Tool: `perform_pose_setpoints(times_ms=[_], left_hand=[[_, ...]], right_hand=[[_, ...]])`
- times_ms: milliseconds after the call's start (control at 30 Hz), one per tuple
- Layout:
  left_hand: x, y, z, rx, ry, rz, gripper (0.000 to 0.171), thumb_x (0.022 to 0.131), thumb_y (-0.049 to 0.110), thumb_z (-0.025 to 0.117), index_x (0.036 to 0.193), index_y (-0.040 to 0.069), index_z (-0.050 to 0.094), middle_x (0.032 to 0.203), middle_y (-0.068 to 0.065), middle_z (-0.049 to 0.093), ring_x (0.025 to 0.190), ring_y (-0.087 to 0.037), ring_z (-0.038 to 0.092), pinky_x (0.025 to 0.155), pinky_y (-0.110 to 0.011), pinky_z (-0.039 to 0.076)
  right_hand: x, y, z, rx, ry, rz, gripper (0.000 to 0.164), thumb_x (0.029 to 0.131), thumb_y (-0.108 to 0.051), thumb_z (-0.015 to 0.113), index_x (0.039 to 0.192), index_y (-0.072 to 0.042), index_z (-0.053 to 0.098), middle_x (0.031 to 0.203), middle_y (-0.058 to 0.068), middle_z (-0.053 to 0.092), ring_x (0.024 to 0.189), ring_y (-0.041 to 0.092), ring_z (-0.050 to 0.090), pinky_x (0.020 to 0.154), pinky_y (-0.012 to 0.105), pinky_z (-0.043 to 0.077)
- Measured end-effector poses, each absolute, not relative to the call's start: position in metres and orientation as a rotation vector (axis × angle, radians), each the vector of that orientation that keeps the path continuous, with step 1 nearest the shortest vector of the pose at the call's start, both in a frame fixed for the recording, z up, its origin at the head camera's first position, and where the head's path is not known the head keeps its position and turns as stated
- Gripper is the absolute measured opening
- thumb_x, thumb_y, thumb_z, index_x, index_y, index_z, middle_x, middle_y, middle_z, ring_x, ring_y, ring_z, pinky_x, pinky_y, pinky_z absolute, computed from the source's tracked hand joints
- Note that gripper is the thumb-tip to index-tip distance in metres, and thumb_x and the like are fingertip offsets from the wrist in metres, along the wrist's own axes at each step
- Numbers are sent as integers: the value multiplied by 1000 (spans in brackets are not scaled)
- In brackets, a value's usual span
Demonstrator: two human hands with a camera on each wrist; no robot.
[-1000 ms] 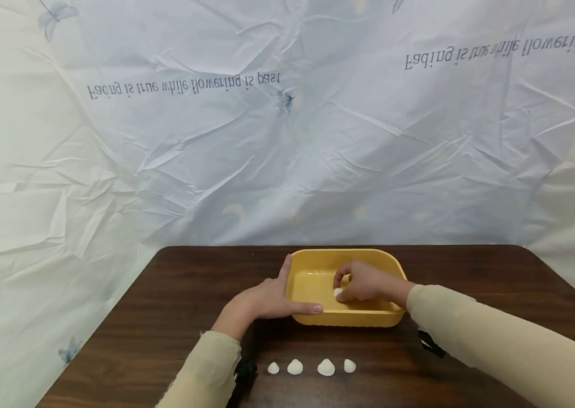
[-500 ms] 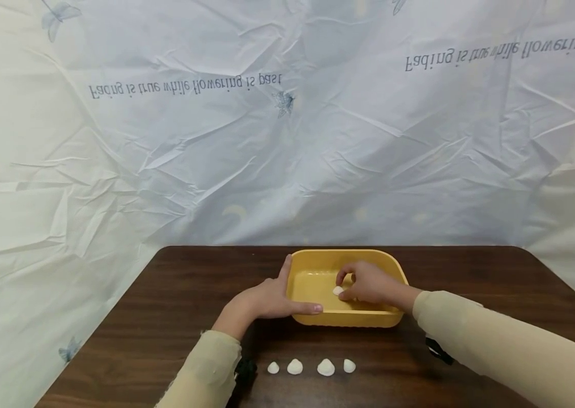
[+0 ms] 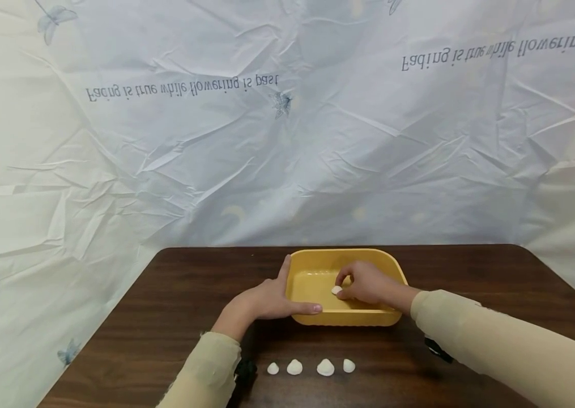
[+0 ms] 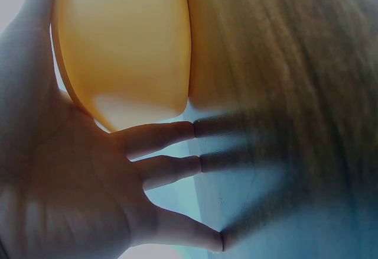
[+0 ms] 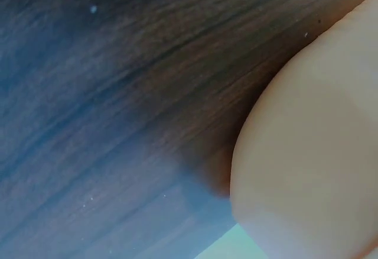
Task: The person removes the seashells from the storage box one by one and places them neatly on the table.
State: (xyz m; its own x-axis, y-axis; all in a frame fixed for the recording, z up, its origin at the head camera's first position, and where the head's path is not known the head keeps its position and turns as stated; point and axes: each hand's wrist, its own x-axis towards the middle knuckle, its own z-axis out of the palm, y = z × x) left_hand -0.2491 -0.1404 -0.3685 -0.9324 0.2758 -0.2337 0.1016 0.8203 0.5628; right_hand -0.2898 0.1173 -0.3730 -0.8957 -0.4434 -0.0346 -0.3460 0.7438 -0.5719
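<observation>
A yellow plastic basin (image 3: 345, 318) stands on the dark wooden table. My left hand (image 3: 267, 297) is spread against its left end, the thumb lying along the front rim. In the left wrist view, the other fingers (image 4: 171, 173) reach straight down to the table beside the basin's wall (image 4: 127, 46). My right hand (image 3: 366, 281) is inside the basin, pinching a small white seashell (image 3: 336, 289) between thumb and fingertips, close over the floor. The right wrist view has only the basin's outer wall (image 5: 313, 141) and tabletop; the right hand is out of it.
Several white seashells (image 3: 325, 368) lie in a row on the table (image 3: 190, 294) in front of the basin. Behind the table's far edge hangs a wrinkled pale cloth (image 3: 287, 158) with printed lettering.
The right hand has shifted slightly within the basin, and the pinched seashell looks tipped flatter than a second ago. The left hand and the basin have stayed in place.
</observation>
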Motion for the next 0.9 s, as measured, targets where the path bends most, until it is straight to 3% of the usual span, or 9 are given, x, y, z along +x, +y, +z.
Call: perform_pose_setpoints(times_ms=[100,267,400,500,600,700,900], left_hand=[[-249,-141,-369,298,2688,832,144,77,83,77,170,29,-19,95,-8,66,87,-22,63,81,-39,48],[-249,-141,-370,298,2689,829,144,76,83,76,170,30,-19,97,-7,66,88,-22,63,82,-39,48],[-250,-141,-369,290,2703,811,144,76,84,76,171,29,-18,103,-9,68,90,-21,64,85,-40,49],[-250,-141,-369,284,2719,788,145,75,85,75,171,27,-17,113,-14,70,94,-22,65,88,-42,51],[-250,-140,-369,270,2745,747,146,74,87,74,171,27,-16,130,-22,68,104,-24,67,93,-45,53],[-250,-141,-369,251,2758,715,146,73,90,73,171,28,-17,145,-27,62,120,-30,68,101,-49,54],[-247,-142,-367,243,2751,700,146,73,91,72,171,29,-17,154,-30,55,134,-38,63,108,-53,52]], right_hand=[[-289,118,-370,-630,2762,-872,15,91,-17,85,101,-8,78,68,2,59,59,13,57,58,28,44],[-289,120,-358,-604,2754,-843,17,92,-22,84,104,-12,79,79,5,62,65,16,55,61,31,46],[-287,122,-348,-637,2789,-768,15,92,-28,85,103,-17,80,104,8,74,93,24,66,79,40,54],[-284,123,-341,-692,2815,-720,14,92,-30,85,100,-19,81,110,5,76,105,24,66,88,41,55],[-279,125,-336,-725,2793,-732,13,92,-28,85,100,-19,81,88,0,69,82,17,59,75,35,50],[-271,127,-330,-790,2748,-764,11,94,-24,83,100,-16,80,69,-4,52,63,12,42,63,29,39],[-251,133,-318,-876,2655,-880,10,95,-19,81,100,-10,79,65,-5,43,59,10,37,61,27,38]])
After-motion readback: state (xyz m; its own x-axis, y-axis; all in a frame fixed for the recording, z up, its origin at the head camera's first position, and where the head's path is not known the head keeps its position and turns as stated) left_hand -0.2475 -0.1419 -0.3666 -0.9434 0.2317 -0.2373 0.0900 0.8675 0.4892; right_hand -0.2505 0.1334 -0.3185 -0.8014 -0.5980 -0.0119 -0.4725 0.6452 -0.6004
